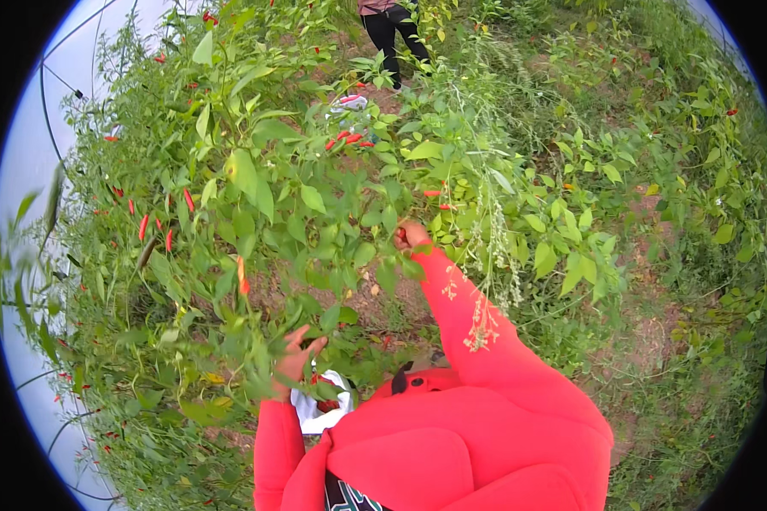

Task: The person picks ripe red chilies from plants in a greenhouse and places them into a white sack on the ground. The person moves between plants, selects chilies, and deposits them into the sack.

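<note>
My right hand [415,235] is reached forward among the pepper plants. Its fingers are curled around a red chili pepper [401,234], of which only a small part shows. Lower down, my left hand [293,359] is raised beside a leafy stem with its fingers apart, partly covered by blurred leaves; I see nothing in it. Just right of that wrist sits a white bag [325,421] with red chili peppers [326,389] inside. An orange-red chili pepper [243,281] hangs above my left hand. Two more red chilies [432,193] show a little beyond my right hand.
Dense pepper plants [185,268] stand on the left, with red chilies [144,227] hanging. A drooping seeded weed stalk [495,249] crosses near my right sleeve. Farther ahead are a whitish bag [350,104] and a standing person [393,32]. Bare soil [642,326] runs along the right.
</note>
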A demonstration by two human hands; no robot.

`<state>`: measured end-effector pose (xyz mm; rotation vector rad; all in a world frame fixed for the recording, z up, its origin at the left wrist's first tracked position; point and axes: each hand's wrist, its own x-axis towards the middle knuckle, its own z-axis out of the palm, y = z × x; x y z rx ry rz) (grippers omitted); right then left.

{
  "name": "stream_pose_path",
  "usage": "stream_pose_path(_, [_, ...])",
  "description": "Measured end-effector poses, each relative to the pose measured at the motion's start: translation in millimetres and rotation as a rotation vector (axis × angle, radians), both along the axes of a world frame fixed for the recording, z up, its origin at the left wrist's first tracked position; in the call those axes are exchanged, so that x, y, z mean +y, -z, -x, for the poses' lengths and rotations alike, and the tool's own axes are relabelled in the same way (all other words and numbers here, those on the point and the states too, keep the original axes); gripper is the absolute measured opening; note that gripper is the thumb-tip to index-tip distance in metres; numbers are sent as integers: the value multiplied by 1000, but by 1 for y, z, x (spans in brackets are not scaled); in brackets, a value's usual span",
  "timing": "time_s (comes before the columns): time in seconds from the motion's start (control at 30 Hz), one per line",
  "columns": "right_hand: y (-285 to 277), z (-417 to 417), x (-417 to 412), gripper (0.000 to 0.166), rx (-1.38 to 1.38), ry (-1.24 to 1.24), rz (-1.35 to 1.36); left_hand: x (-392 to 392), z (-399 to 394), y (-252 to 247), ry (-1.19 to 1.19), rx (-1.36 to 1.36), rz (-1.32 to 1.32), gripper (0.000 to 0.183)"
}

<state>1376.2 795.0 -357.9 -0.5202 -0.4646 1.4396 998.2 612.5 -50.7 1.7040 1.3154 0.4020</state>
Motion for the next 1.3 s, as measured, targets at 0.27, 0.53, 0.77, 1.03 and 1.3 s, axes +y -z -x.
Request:
stream_pose_path(0.27, [-227, 128, -51, 11, 7, -57, 203, -74, 24, -31, -252, -68, -138, 29])
stream_pose_path(0.53, [-331, 157, -123, 40, -520, -42, -225, -74, -87, -138, -24, 92, -791, 34])
stream_pose_path(0.77, [-325, 184, -170, 33, -861, 277, -581, -45, -145, -155, 53, 259, -1085, 68])
stream_pose_path(1.03, [-323, 164, -188, 25, -1152, 68, -400, -9, -139, -142, 154, -83, -459, 48])
stream_pose_path(1.3, [-350, 82, -267, 17, -1163, -109, -130, -8, -145, -135, 35, -143, -476, 42])
